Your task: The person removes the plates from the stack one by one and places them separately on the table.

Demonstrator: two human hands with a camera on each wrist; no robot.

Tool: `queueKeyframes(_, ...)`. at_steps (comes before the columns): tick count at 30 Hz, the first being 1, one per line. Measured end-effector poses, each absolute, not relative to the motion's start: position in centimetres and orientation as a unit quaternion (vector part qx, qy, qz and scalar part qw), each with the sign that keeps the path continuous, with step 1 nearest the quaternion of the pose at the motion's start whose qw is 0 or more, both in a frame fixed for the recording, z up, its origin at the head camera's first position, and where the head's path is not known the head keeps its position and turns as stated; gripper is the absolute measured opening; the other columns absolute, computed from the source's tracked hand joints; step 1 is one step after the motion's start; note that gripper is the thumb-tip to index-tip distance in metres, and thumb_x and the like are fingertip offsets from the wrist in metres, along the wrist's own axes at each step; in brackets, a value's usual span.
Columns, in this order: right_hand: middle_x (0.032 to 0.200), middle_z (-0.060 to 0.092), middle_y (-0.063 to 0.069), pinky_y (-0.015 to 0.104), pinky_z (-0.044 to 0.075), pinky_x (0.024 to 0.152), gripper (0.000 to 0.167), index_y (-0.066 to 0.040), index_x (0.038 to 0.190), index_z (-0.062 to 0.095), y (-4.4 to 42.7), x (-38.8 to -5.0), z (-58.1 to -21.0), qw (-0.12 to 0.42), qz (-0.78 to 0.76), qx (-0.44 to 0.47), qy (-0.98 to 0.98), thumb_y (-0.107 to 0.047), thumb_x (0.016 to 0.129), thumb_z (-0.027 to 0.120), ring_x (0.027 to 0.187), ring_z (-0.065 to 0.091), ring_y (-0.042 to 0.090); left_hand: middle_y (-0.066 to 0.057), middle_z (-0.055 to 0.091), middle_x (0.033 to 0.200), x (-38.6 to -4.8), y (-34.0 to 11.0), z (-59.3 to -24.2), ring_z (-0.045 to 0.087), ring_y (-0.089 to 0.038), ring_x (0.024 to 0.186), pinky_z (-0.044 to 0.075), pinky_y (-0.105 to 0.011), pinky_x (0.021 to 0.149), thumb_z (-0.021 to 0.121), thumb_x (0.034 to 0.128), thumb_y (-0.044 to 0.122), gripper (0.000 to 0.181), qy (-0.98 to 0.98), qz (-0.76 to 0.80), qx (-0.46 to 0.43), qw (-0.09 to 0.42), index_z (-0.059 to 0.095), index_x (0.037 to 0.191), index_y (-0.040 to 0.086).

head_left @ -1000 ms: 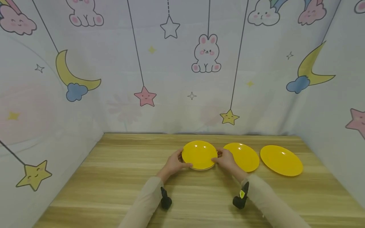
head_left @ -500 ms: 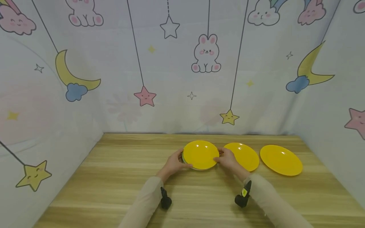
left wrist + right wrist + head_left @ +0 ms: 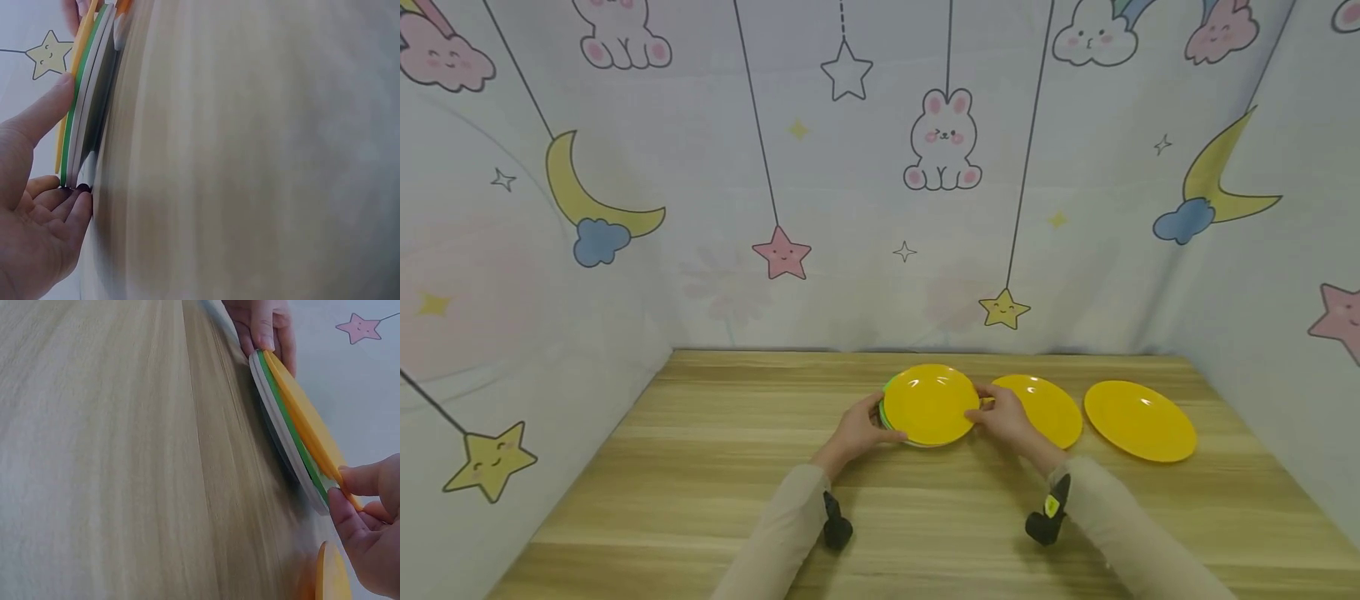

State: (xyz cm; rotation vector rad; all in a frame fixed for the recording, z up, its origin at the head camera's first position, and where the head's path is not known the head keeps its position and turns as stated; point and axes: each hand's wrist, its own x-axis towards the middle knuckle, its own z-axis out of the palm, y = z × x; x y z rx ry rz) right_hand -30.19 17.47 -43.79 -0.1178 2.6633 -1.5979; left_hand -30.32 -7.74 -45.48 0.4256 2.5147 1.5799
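Note:
A yellow plate (image 3: 931,404) tops a stack at the table's middle back. Below it, the left wrist view shows a green plate (image 3: 80,103) and whitish plates (image 3: 87,100). My left hand (image 3: 857,429) grips the stack's left edge, thumb on the rim, fingers beneath. My right hand (image 3: 1006,419) pinches the top yellow plate's right edge between thumb and fingers; in the right wrist view that plate (image 3: 306,422) is lifted a little off the green one at my right hand (image 3: 372,519).
Right of the stack lie a second yellow plate (image 3: 1048,412), partly behind my right hand, and a third yellow plate (image 3: 1140,421) farther right. They lie on a wooden table (image 3: 715,500), with printed cloth walls (image 3: 850,208) at the back and sides.
The top yellow plate has shifted slightly right and up with my right hand, and green now shows at the stack's left edge. My left hand has stayed in place.

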Motion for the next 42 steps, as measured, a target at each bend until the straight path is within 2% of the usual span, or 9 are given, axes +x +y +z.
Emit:
queueKeyframes(7, 0.117, 0.050, 0.024, 0.024, 0.052, 0.057, 0.051, 0.006, 0.126, 0.048, 17.5, -30.1, -43.6, 0.005, -0.534, -0.039, 0.845, 0.002, 0.079, 0.065, 0.068, 0.058, 0.015, -0.019, 0.036, 0.140, -30.3, -7.7, -45.4, 0.038, -0.032, 0.126, 0.035, -0.040, 0.103, 0.079, 0.0702, 0.021, 0.085, 0.845, 0.512, 0.138, 0.071, 0.032, 0.137, -0.004)
queueKeyframes(11, 0.118, 0.048, 0.025, 0.028, 0.055, 0.063, 0.051, 0.008, 0.127, 0.045, 17.4, -29.8, -43.2, 0.006, -0.552, -0.039, 0.833, 0.004, 0.080, 0.062, 0.071, 0.061, 0.015, -0.017, 0.039, 0.139, -30.3, -7.7, -45.4, 0.040, -0.029, 0.125, 0.036, -0.039, 0.102, 0.079, 0.0699, 0.023, 0.085, 0.845, 0.511, 0.140, 0.071, 0.033, 0.137, -0.002)
queueKeyframes(18, 0.119, 0.048, 0.026, 0.028, 0.056, 0.065, 0.051, 0.006, 0.128, 0.046, 17.5, -29.5, -43.0, -0.001, -0.566, -0.016, 0.825, 0.006, 0.079, 0.061, 0.067, 0.058, 0.013, -0.017, 0.038, 0.139, -30.3, -7.7, -45.3, 0.038, -0.029, 0.126, 0.034, -0.040, 0.104, 0.079, 0.0693, 0.026, 0.088, 0.851, 0.502, 0.140, 0.069, 0.032, 0.137, -0.003)
queueKeyframes(27, 0.123, 0.045, 0.029, 0.029, 0.056, 0.066, 0.052, 0.009, 0.131, 0.040, 18.3, -28.9, -42.5, 0.004, -0.598, 0.011, 0.801, 0.006, 0.082, 0.059, 0.066, 0.058, 0.009, -0.016, 0.039, 0.139, -30.4, -7.7, -45.5, 0.037, -0.029, 0.127, 0.033, -0.040, 0.105, 0.078, 0.0705, 0.023, 0.086, 0.849, 0.501, 0.154, 0.067, 0.032, 0.138, -0.001)
queueKeyframes(35, 0.116, 0.047, 0.028, 0.022, 0.055, 0.062, 0.052, 0.010, 0.132, 0.037, 19.1, -28.0, -41.7, 0.018, -0.628, 0.027, 0.778, 0.007, 0.084, 0.057, 0.065, 0.058, 0.005, -0.017, 0.035, 0.141, -30.4, -7.8, -45.6, 0.037, -0.030, 0.127, 0.034, -0.039, 0.104, 0.078, 0.0707, 0.024, 0.089, 0.852, 0.498, 0.146, 0.071, 0.028, 0.139, -0.003)
queueKeyframes(42, 0.118, 0.047, 0.027, 0.023, 0.055, 0.065, 0.054, 0.010, 0.133, 0.036, 20.3, -27.2, -41.3, 0.015, -0.633, 0.027, 0.773, 0.005, 0.084, 0.057, 0.069, 0.060, 0.005, -0.020, 0.032, 0.142, -30.4, -7.7, -45.6, 0.034, -0.031, 0.129, 0.031, -0.040, 0.106, 0.079, 0.0695, 0.028, 0.093, 0.860, 0.488, 0.131, 0.076, 0.027, 0.139, -0.005)
